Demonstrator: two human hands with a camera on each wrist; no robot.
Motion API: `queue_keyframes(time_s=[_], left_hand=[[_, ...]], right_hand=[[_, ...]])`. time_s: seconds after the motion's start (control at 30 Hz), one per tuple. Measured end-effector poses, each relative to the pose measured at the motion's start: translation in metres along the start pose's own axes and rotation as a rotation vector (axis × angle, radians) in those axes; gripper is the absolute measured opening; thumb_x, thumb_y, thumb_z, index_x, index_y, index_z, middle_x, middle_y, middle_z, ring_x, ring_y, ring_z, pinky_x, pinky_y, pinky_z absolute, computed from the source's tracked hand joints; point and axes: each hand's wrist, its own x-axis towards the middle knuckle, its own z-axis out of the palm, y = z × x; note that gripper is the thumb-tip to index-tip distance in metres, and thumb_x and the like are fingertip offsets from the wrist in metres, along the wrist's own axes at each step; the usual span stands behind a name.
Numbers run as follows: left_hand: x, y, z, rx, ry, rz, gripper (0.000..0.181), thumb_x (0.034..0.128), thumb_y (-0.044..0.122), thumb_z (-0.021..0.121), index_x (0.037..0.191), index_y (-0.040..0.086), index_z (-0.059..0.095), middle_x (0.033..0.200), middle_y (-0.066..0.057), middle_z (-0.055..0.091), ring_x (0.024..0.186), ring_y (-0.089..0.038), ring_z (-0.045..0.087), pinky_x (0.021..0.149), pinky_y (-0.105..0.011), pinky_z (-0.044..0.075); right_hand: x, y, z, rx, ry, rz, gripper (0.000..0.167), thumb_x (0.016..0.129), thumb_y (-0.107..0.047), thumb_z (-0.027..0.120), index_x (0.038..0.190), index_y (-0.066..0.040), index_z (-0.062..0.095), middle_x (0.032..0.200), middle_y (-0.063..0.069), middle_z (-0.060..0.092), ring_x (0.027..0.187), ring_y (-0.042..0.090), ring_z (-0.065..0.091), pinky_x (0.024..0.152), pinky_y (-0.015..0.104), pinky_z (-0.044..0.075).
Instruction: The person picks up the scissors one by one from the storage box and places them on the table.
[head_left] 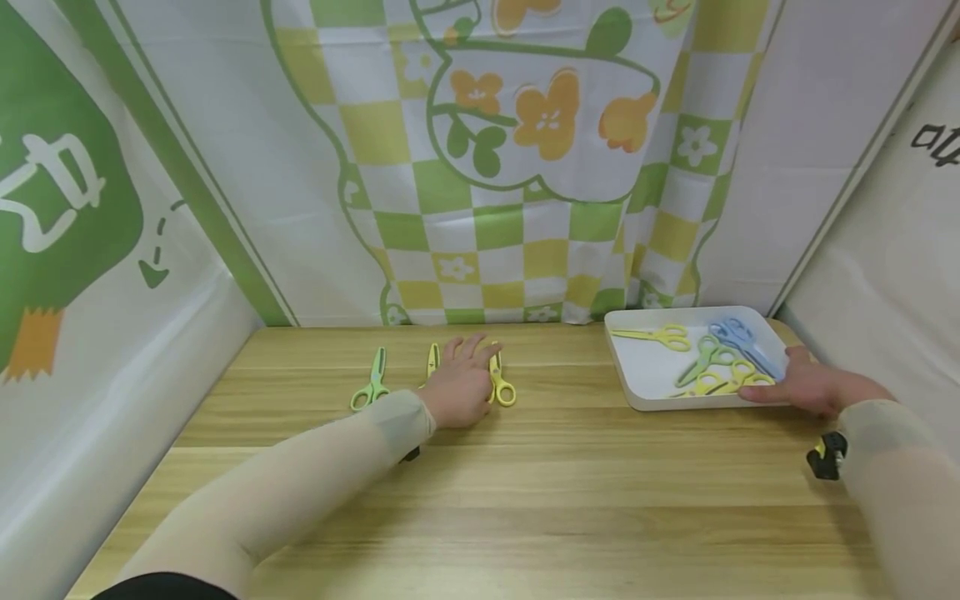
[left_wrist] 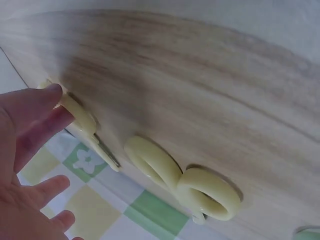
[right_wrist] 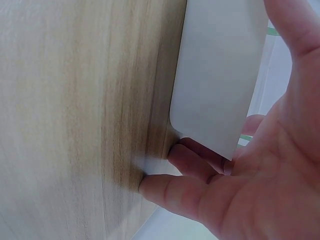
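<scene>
Left fingers [head_left: 471,346] at scissors [head_left: 497,379]; yellow

The head view looks forward and down over the table [head_left: 525,500] at the curtain [head_left: 517,225]. The left wrist view, close and rolled so the curtain falls lowest, shares the yellow scissors [left_wrist: 182,187] and left hand [head_left: 461,390] with it; the right wrist view, also close, shares the tray [right_wrist: 220,75], seen side-on.
</scene>
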Motion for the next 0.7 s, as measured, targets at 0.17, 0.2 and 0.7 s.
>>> queue_keyframes(time_s=[0.17, 0.2, 0.7], left_hand=[[-0.001, 0.004, -0.004, 0.016, -0.023, -0.011, 0.022, 0.0871, 0.034, 0.075, 0.067, 0.028, 0.069, 0.158, -0.01, 0.033, 0.147, -0.038, 0.013, 0.111, -0.061, 0.015], [-0.001, 0.004, -0.003, 0.019, -0.022, -0.01, 0.021, 0.0873, 0.034, 0.075, 0.068, 0.028, 0.07, 0.158, -0.01, 0.033, 0.147, -0.038, 0.013, 0.111, -0.061, 0.015], [0.01, 0.003, -0.006, -0.085, 0.046, -0.054, 0.04, 0.0957, 0.051, 0.057, 0.099, 0.018, 0.078, 0.155, -0.012, 0.038, 0.147, -0.038, 0.015, 0.111, -0.059, 0.014]], right_hand=[[0.0, 0.001, -0.001, -0.017, -0.003, 0.002, 0.125, 0.087, -0.048, 0.074, 0.135, 0.028, -0.013, 0.133, 0.053, 0.005, 0.121, 0.063, 0.019, 0.103, 0.071, 0.019], [0.0, 0.001, -0.001, -0.013, -0.004, 0.002, 0.125, 0.087, -0.048, 0.074, 0.135, 0.028, -0.014, 0.132, 0.053, 0.005, 0.121, 0.064, 0.019, 0.103, 0.071, 0.019], [0.001, 0.001, 0.0, 0.03, -0.01, -0.002, 0.125, 0.087, -0.046, 0.075, 0.136, 0.027, -0.014, 0.134, 0.051, 0.004, 0.121, 0.061, 0.019, 0.103, 0.071, 0.018]])
